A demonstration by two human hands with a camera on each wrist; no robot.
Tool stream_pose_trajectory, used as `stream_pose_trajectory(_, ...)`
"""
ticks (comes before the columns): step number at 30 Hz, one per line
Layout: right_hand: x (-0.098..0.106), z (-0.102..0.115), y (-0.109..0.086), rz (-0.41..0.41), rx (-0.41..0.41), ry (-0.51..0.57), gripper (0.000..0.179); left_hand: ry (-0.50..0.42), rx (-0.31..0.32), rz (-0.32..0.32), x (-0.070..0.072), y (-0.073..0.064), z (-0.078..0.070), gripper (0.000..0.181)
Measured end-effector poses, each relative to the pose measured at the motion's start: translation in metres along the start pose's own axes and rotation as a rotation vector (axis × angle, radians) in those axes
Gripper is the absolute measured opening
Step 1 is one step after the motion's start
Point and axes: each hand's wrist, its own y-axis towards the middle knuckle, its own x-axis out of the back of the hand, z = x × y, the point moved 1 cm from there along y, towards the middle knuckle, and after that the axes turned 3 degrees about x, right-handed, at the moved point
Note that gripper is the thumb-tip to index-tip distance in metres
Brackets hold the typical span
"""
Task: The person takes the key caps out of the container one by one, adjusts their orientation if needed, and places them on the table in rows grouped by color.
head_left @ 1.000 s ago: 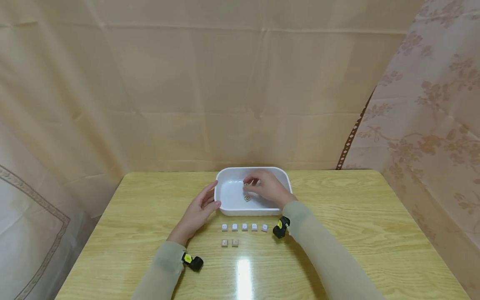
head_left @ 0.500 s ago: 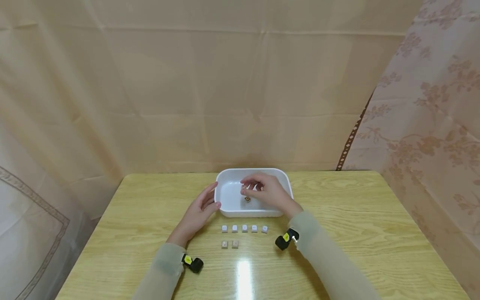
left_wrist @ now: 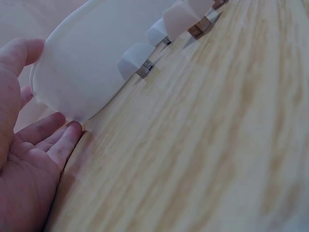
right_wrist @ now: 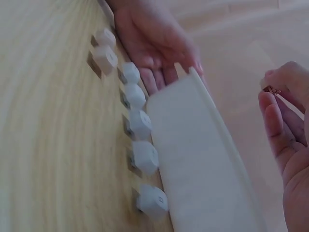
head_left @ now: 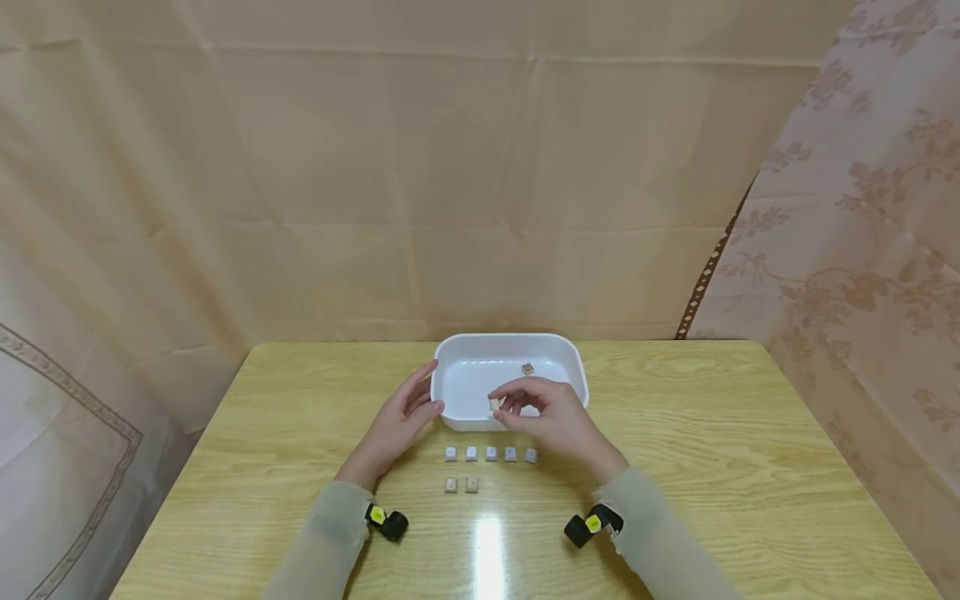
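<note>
A white tray (head_left: 472, 383) stands at the table's far edge. My left hand (head_left: 401, 423) holds its left end, the thumb and fingers spread round the rim and the corner. Above the tray's front part, my right hand (head_left: 555, 419) pinches a small beige keycap on its switch (right_wrist: 269, 87) between thumb and fingertips, copper pins showing below. Another brownish keycap switch (head_left: 527, 368) lies in the tray; the right hand hides part of the tray floor. In front stands a row of several white keycap switches (head_left: 491, 454), with two beige keycap switches (head_left: 461, 485) nearer me.
The wooden table (head_left: 675, 450) reaches out on both sides of the tray. A beige curtain (head_left: 480, 208) hangs right behind it, with a flowered cloth (head_left: 862, 250) at the right. Each wrist wears a black camera (head_left: 393, 525).
The right hand has come back toward me and a little right, carrying the pinched keycap switch from mid-tray toward the front rim. The left hand stays at the tray's end.
</note>
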Motion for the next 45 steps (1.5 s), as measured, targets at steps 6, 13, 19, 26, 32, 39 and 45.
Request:
stream_pose_trajectory(6,-0.004,0.003,-0.01,-0.04,-0.055,0.097,0.026,-0.001,0.006,-0.003,0.0,0.0,0.0,0.069)
stream_pose_trajectory(13,-0.006,0.003,-0.021,-0.078,-0.075,0.149,0.028,0.001,-0.004,0.001,-0.001,0.0,0.001,0.069)
stream_pose_trajectory(19,-0.006,0.004,-0.026,-0.072,-0.11,0.152,0.029,0.01,0.004,-0.007,0.0,-0.001,-0.001,0.07)
stream_pose_trajectory(26,-0.007,0.001,-0.03,-0.061,-0.144,0.14,0.026,0.01,0.005,-0.004,-0.001,-0.001,-0.003,0.069)
stream_pose_trajectory(32,-0.005,0.0,-0.031,-0.051,-0.149,0.096,0.024,0.014,0.013,-0.002,-0.002,-0.001,-0.004,0.068)
stream_pose_trajectory(39,-0.003,0.001,-0.031,-0.032,-0.129,0.036,0.025,0.002,0.002,0.004,-0.001,-0.001,-0.003,0.07)
stream_pose_trajectory(45,-0.002,0.001,-0.033,0.002,-0.142,0.049,0.025,0.004,-0.006,0.007,-0.001,-0.001,-0.002,0.071)
